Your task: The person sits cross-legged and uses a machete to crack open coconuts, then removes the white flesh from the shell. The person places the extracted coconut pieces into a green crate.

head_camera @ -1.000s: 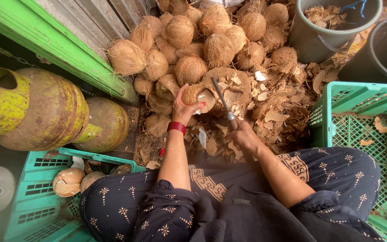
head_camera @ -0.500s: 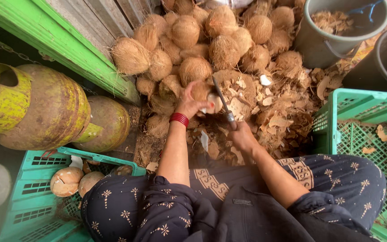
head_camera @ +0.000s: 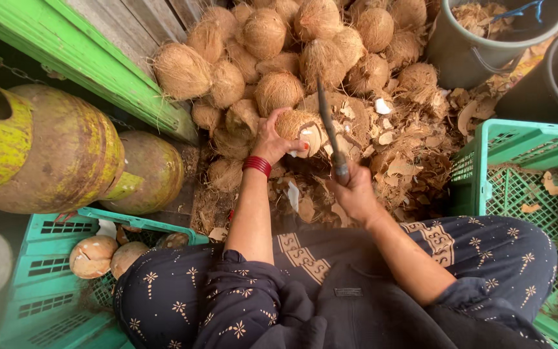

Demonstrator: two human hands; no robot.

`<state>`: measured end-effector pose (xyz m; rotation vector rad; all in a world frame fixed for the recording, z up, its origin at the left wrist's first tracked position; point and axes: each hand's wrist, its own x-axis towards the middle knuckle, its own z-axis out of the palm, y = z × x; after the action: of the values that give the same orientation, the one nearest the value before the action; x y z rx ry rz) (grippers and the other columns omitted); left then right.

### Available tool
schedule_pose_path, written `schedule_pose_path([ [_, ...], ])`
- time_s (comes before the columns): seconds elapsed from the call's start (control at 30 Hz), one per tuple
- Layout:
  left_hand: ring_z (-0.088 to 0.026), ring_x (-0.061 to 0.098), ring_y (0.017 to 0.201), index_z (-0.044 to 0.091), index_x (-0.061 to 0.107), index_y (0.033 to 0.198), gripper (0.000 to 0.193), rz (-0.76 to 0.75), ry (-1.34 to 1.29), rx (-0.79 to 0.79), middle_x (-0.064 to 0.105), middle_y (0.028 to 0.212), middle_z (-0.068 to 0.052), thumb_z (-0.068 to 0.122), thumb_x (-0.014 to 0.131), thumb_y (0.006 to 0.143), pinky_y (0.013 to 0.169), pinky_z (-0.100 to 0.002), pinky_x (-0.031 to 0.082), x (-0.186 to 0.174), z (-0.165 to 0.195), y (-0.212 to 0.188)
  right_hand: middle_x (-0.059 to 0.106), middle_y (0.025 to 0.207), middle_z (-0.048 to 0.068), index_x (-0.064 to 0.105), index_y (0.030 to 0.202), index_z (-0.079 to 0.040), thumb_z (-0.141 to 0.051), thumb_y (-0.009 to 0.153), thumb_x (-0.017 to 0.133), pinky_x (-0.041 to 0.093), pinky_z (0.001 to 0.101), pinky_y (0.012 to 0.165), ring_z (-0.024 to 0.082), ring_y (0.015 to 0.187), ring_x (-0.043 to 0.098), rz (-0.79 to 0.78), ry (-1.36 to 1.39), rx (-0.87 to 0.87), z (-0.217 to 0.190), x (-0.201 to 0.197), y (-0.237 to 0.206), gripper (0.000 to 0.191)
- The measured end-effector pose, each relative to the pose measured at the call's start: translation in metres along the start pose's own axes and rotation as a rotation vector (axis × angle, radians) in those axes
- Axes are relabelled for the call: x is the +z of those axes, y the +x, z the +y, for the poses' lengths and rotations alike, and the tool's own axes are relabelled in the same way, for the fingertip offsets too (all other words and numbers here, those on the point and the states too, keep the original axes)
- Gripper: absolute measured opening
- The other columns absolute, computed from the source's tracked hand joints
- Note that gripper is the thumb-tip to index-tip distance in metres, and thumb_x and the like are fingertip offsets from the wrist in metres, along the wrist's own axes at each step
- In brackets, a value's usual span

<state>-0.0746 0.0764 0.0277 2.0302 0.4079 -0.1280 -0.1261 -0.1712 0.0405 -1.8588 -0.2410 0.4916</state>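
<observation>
Brown coconut (head_camera: 297,127) in left hand (head_camera: 269,141), knife (head_camera: 328,126) in right hand (head_camera: 355,194).

I see both arms reaching forward from the lap, bare below dark rolled sleeves. My left forearm runs straight up the frame, a red band at the wrist. The left hand (head_camera: 272,139) is cupped, fingers curled over and gripping, thumb on the near side. My right forearm angles in from lower right, elbow bent. The right hand (head_camera: 354,194) is a closed fist, knuckles up, wrist cocked back.
</observation>
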Motion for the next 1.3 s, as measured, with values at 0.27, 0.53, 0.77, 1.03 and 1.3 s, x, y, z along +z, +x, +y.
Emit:
schedule_pose_path([
  [0.27,-0.032,0.045,0.141,0.027,0.047,0.143,0.111,-0.047,-0.210,0.096,0.044,0.149,-0.010,0.025,0.097,0.044,0.119,-0.054,0.038,0.009,-0.024,0.005,0.054,0.060,0.007,0.055,0.079,-0.005,0.001,0.083,0.063,0.041,0.0328,0.038,0.018,0.044,0.048,-0.042,0.109,0.393,0.009,-0.013,0.009,0.011],
  [0.53,-0.031,0.053,0.136,0.026,0.047,0.147,0.112,-0.028,-0.683,0.183,0.055,0.145,-0.009,0.032,0.096,0.048,0.117,-0.055,0.045,0.020,-0.070,0.006,0.057,0.068,0.006,0.051,0.080,-0.009,0.004,0.080,0.064,0.047,0.0267,0.042,0.012,0.050,0.050,-0.054,0.107,0.272,0.001,0.003,0.002,0.018],
  [0.77,-0.033,0.055,0.129,0.026,0.040,0.143,0.120,0.079,-0.786,-0.070,0.054,0.139,-0.012,0.035,0.095,0.037,0.108,-0.057,0.051,0.020,-0.081,0.001,0.056,0.065,0.011,0.053,0.083,-0.008,0.005,0.081,0.065,0.039,0.0303,0.033,0.017,0.042,0.046,-0.156,0.197,0.469,0.014,-0.007,0.013,0.017],
  [1.03,-0.037,0.036,0.144,0.026,0.040,0.148,0.109,0.385,-0.231,0.110,0.037,0.157,-0.016,0.030,0.099,0.056,0.113,-0.065,0.034,0.055,-0.055,0.002,0.064,0.082,0.013,0.063,0.103,0.002,-0.003,0.088,0.064,0.050,0.0364,0.050,0.018,0.057,0.056,-0.092,-0.272,0.486,0.040,0.009,0.034,0.016],
  [1.3,-0.034,0.048,0.137,0.027,0.047,0.142,0.109,0.372,-0.264,-0.069,0.047,0.150,-0.012,0.037,0.098,0.046,0.109,-0.057,0.048,0.065,-0.046,-0.010,0.068,0.093,0.015,0.062,0.116,-0.001,-0.001,0.093,0.050,0.055,0.0360,0.061,0.018,0.069,0.063,-0.018,-0.487,0.416,0.051,0.002,0.055,0.026],
])
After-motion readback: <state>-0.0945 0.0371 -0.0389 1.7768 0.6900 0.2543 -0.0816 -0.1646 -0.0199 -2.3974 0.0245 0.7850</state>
